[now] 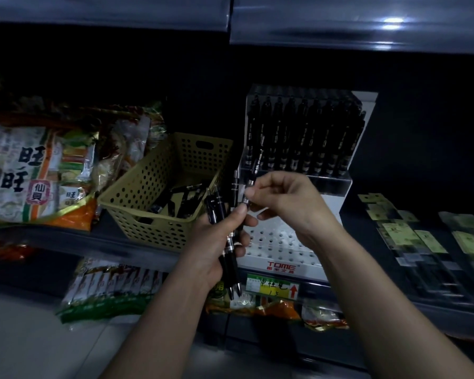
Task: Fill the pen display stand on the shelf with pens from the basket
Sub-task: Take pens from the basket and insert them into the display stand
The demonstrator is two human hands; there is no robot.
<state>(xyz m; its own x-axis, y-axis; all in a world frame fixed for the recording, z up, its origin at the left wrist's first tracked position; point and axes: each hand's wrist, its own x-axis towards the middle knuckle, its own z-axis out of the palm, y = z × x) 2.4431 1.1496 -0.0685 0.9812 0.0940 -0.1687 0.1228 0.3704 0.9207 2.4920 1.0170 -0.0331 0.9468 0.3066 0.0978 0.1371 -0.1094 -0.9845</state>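
Observation:
A white tiered pen display stand sits on the shelf; its back tier holds a row of black pens, and the holes of its front tier are bare. To its left a tan perforated basket holds several black pens. My left hand is closed around a bundle of black pens, in front of the stand's left edge. My right hand pinches one black pen near its lower end, tilted, just above the left hand's bundle.
Snack bags lie left of the basket. More packets hang on the shelf below. A price label sits on the shelf edge under the stand. Flat packaged items lie to the right. A shelf above overhangs.

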